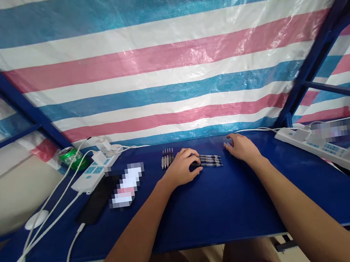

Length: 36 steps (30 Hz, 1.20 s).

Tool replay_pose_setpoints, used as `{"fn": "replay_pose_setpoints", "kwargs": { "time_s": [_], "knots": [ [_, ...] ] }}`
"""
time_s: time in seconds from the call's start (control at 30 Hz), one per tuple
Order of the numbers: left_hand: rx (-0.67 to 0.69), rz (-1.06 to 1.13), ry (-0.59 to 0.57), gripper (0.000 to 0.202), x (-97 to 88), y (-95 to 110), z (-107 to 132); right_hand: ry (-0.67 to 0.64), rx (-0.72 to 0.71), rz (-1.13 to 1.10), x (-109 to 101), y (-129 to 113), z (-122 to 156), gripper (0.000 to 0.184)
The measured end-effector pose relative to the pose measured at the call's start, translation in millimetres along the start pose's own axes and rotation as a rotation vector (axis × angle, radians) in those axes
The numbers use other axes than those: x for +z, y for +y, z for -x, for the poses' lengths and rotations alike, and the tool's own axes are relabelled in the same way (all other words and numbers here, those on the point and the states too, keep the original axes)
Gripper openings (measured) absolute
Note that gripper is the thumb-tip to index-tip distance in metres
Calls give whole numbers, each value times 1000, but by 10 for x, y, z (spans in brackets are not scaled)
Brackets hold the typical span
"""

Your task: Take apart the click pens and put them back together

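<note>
My left hand [182,167] rests on the blue tabletop [212,208], its fingers curled over the left ends of several dark, clear-barrelled pens [211,160]. These pens lie side by side, their slim ends pointing right. Just behind and left of that hand, several short pen-like pieces [167,158] with pale grey lower ends and dark upper ends lie in a neat row. To the right of the pens, my right hand [241,147] touches the table with fingers and thumb drawn together around a small, clear bluish piece [228,143], mostly hidden by the fingers.
On the left are a power strip [97,171] with white cables, a green can [73,157], a black phone [96,198] and a blurred bright-screened device [127,185]. Another power strip [323,147] stands right. A striped plastic sheet [165,58] hangs behind, between blue metal posts [315,42].
</note>
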<state>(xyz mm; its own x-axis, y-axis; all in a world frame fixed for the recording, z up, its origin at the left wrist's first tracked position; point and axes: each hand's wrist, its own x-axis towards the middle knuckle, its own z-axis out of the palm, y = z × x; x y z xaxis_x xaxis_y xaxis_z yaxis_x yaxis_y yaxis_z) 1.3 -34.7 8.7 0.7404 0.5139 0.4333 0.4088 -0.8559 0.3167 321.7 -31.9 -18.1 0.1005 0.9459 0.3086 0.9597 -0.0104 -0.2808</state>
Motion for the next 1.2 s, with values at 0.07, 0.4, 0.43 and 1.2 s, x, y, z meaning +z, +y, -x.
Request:
{"fn": "replay_pose_setpoints", "kwargs": {
  "time_s": [0.07,0.4,0.43,1.2],
  "knots": [
    [-11,3,5,6,3,-39,6,-2,3,4,5,8,-2,39],
    [-8,75,-4,4,30,-97,-22,32,35,-30,-5,-41,27,35],
    [-9,81,7,5,32,-98,-26,40,14,-66,-25,-79,31,34],
    [-174,-60,47,33,-26,-124,6,-317,-268,-1017,-157,-728,240,38]
  ]
}}
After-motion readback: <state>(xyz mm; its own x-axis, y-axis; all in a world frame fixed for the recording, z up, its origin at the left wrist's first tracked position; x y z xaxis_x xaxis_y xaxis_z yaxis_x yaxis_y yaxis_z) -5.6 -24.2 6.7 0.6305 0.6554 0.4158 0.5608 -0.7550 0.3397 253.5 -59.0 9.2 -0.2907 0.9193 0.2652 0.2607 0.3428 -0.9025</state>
